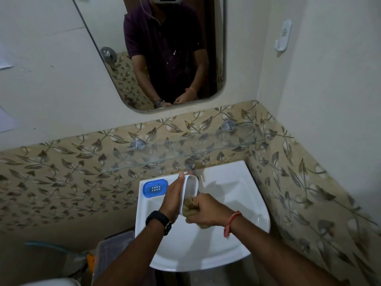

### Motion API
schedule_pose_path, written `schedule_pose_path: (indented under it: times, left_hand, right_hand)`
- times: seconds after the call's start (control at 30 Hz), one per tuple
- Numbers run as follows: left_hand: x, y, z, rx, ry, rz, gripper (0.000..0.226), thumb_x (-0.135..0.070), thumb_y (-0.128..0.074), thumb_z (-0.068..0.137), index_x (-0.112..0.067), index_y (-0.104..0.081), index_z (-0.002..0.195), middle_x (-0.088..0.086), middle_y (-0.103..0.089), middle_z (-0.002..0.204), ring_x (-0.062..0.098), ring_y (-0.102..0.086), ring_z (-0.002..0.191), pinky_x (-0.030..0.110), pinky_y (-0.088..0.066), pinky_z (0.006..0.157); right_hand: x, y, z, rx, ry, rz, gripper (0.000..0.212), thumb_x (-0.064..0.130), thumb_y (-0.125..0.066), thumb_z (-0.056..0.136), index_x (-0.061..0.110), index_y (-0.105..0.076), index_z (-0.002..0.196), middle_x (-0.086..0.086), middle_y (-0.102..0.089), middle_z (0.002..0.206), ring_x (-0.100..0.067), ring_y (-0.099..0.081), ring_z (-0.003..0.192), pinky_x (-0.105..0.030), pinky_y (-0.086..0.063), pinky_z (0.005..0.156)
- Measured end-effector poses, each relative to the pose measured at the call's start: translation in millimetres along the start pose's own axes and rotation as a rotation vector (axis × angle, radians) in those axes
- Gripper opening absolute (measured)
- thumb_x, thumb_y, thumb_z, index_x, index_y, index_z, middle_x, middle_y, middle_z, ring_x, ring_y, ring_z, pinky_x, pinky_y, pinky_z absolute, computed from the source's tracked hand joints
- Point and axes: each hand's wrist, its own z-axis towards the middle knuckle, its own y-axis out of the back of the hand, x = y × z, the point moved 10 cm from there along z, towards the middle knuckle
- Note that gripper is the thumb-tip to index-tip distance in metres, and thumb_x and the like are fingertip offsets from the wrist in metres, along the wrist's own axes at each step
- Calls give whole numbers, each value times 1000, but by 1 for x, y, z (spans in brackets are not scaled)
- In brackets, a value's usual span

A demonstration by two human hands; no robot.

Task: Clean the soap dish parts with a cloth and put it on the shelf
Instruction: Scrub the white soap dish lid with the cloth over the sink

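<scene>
Over the white sink [243,203] my left hand [173,199] holds the white soap dish base [191,186] upright on its edge, hollow side facing right. My right hand [203,211] grips a brownish cloth [188,205] and presses it into the lower part of the base. The blue soap dish insert [155,187], with a patch of drain holes, lies flat on the sink's back left rim. A glass shelf [185,149] runs along the tiled wall just above the sink and tap [189,164].
A mirror [156,54] hangs above the shelf and reflects the person. A white wall hook [283,36] is on the right wall. Below left of the sink are a translucent plastic container [111,250] and a blue hose [47,245].
</scene>
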Motion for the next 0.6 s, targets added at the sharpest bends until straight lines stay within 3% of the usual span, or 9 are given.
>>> schedule_pose_path:
  times: [0.07, 0.17, 0.27, 0.33, 0.4, 0.47, 0.6]
  left_hand:
    - [8, 3, 1, -8, 42, 14, 50, -65, -44, 98, -30, -80, 107, 2, -82, 102, 22, -77, 93, 35, -61, 77]
    - [18, 14, 1, -26, 93, 4, 51, -68, -44, 96, -32, -80, 101, 5, -82, 97, 24, -77, 88, 42, -62, 79]
    - [21, 26, 1, -27, 107, 14, 45, -70, -44, 95, -45, -81, 91, -4, -82, 89, 14, -78, 78, 36, -61, 72]
    - [21, 28, 0, -22, 113, 38, 43, -72, -45, 94, -47, -80, 90, -7, -82, 89, 9, -78, 74, 33, -60, 70]
    - [19, 25, -2, -29, 107, 84, 45, -74, -46, 92, -45, -80, 93, -8, -82, 91, 11, -78, 79, 34, -61, 71]
    - [16, 15, -2, -9, 74, 149, 50, -74, -44, 92, -39, -80, 100, -5, -82, 98, 16, -78, 90, 37, -60, 81]
    - [11, 0, -6, -15, 27, 216, 55, -68, -44, 96, -27, -79, 105, 2, -81, 103, 24, -76, 100, 45, -60, 95]
  right_hand:
    - [2, 2, 2, 6, 67, -280, 22, 17, -65, 74, 12, -50, 59, -2, -51, 59, -17, -49, 54, -23, -37, 50]
    - [-6, 16, 4, 24, 18, -544, 14, 17, -64, 78, 13, -59, 65, -5, -56, 66, -24, -56, 61, -23, -40, 53]
    - [-20, 56, 1, -121, -77, -422, 24, 27, -63, 75, 17, -49, 57, 0, -55, 59, -22, -61, 63, -14, -34, 45]
    - [-22, 84, -2, -306, -88, -304, 26, 30, -65, 76, 20, -48, 58, -7, -64, 70, -24, -63, 72, -21, -36, 54]
    - [-13, 92, -2, -455, -26, -262, 17, 24, -68, 78, 18, -58, 65, -13, -68, 79, -27, -65, 79, -22, -37, 62]
    - [4, 74, 4, -470, 70, -333, 7, 19, -67, 79, 13, -71, 79, -13, -67, 86, -30, -66, 83, -24, -43, 65]
    - [6, 26, 12, -393, 128, -388, 33, 4, -58, 80, 15, -73, 107, -10, -66, 114, -29, -66, 100, -31, -53, 86]
